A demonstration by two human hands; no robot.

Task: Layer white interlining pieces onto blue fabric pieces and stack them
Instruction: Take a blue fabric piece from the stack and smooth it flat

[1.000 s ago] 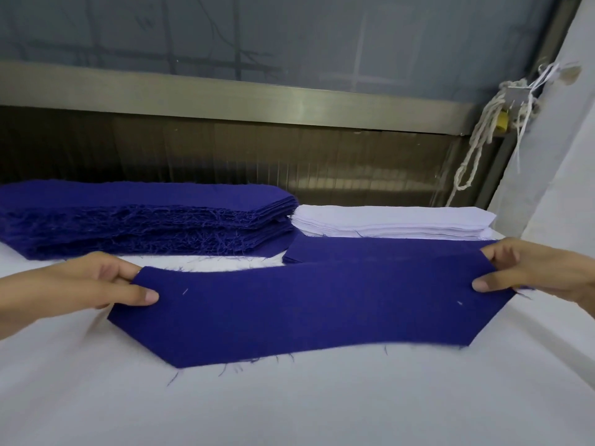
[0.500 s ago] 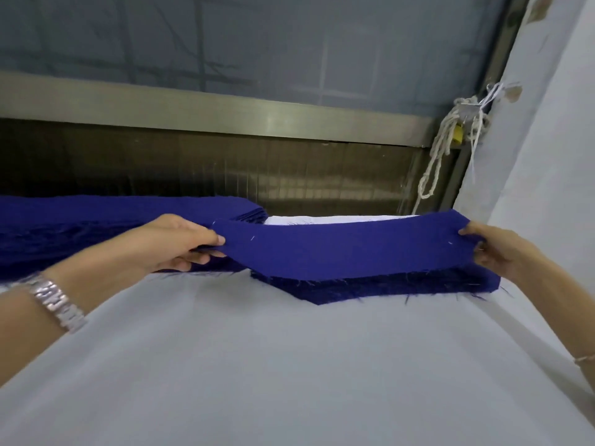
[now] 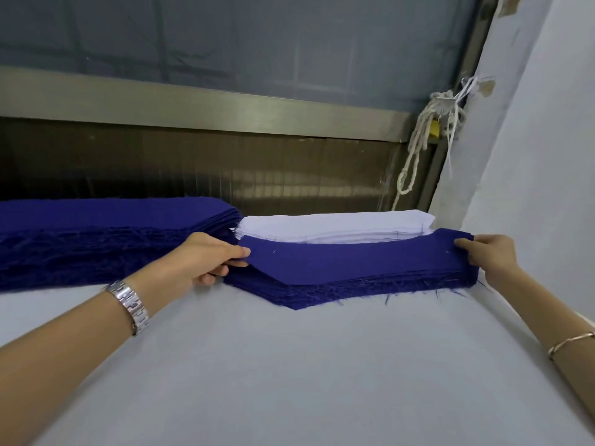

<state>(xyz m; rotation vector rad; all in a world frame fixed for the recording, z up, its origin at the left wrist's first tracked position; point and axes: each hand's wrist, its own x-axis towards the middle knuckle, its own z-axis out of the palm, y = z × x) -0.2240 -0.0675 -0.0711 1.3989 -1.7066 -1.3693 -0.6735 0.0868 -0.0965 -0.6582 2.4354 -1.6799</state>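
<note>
A second ago we held the blue piece [image 3: 354, 263] low over the near part of the surface [image 3: 289, 365]. Half a second ago we were carrying it up towards the middle right of the frame. Now it lies flat on top of the layered stack [image 3: 322, 292], its angled lower edge set slightly back from the frayed edges beneath. Our left hand [image 3: 206, 257] still pinches its left end between thumb and fingers, and our right hand [image 3: 489, 255] grips the right end the same way, so neither has let go. The white interlining pile [image 3: 335, 228] sits just behind the stack, and the big blue pile [image 3: 96, 239] runs off to the left of the frame. We judge that this piece is placed, or very nearly. What remains is to release it, square it to the stack if needed, and reach for a white piece to cover it. The risk is dragging the top layer askew as we let go.
</note>
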